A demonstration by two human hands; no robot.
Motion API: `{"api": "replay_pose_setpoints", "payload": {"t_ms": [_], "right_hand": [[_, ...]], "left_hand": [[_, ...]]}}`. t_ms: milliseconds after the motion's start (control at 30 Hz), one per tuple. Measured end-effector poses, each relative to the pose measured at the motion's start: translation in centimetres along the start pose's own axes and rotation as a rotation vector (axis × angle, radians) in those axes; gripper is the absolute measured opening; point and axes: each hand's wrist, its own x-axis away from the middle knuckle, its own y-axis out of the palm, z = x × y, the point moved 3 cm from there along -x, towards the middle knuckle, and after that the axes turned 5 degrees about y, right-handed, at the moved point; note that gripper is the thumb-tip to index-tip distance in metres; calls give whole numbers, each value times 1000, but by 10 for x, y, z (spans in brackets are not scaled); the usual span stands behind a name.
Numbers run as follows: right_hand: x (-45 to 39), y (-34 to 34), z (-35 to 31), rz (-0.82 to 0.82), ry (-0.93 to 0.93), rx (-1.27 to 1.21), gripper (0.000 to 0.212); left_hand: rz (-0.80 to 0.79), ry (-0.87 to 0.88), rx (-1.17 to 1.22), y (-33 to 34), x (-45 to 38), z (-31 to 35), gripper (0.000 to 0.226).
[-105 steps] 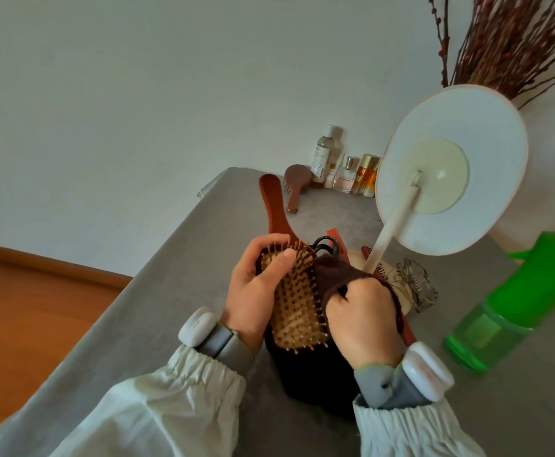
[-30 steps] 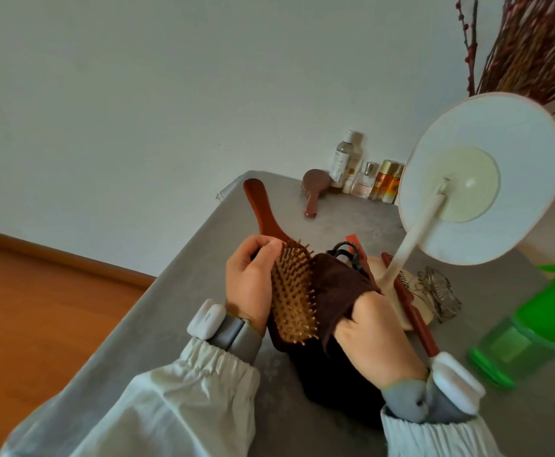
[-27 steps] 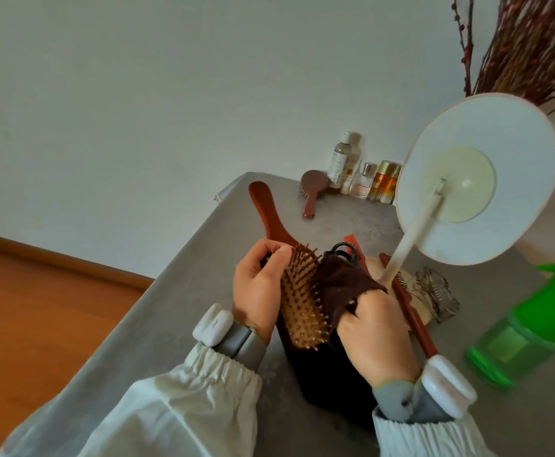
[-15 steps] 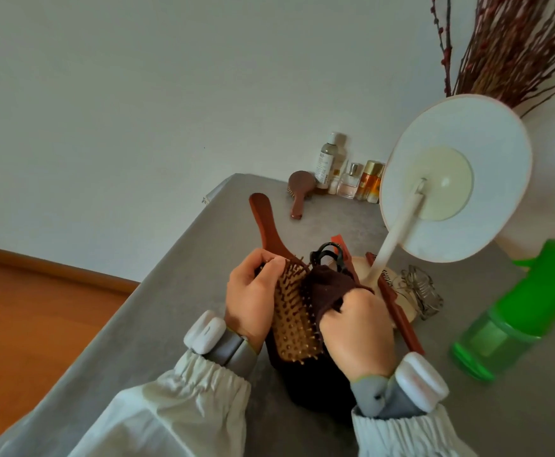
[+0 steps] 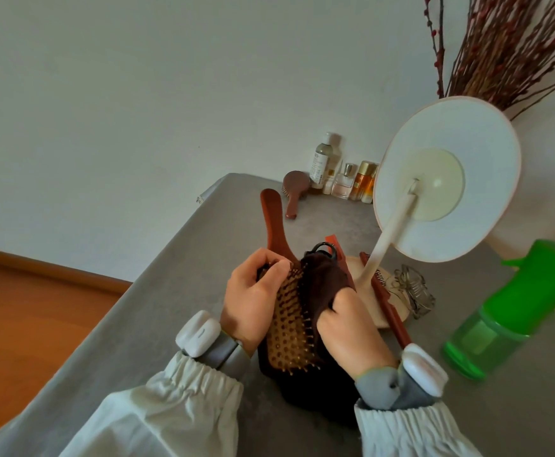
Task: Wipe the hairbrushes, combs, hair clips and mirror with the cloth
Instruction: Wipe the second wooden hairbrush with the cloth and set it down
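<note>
Wooden bristles of the large paddle hairbrush face up toward the camera, and this brush is the item being wiped at this moment. The left hand holds it just above the bench, fingers curled around the top of the brush head where the handle begins. The right hand grips the dark brown cloth; its fingers are wrapped inside the fabric and press it against the right edge of the bristle pad. The rest of the cloth hangs down under the brush.

I judge that the task is at an early or middle step: one brush is in work, and other items are not yet in hand. The next move probably needs the cloth to pass along the pad and between the pins, with small pressure, because the pins can catch the fabric.

Other things wait behind the hands. A small round brush lies near the bottles at the wall. The mirror stands on its white stem very close to the right hand and could be knocked. At its base lie a reddish comb and a clear hair clip. A green spray bottle stands to the right.
</note>
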Motion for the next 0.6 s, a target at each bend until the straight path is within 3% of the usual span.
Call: {"api": "replay_pose_setpoints", "payload": {"t_ms": [133,267,333,400,500,600], "right_hand": [[0,-7,3,179,-11,28,25],[-5,-3,7,20,67,-26,24],[-4,-1,5,4,-66,-10,40],[-5,-6,5,142,-168,59,40],[-7,-15,14,274,-69,169,30],[-11,-13,17,218,0,239,26]], "left_hand": [[-40,8,-16,4,2,1,15],[-63,5,-31,5,2,-1,18],[-76,3,-27,6,3,-1,25],[-115,17,-23,10,6,-1,35],[-178,44,-50,16,12,-1,33],[-180,28,-66,17,12,-6,26]]}}
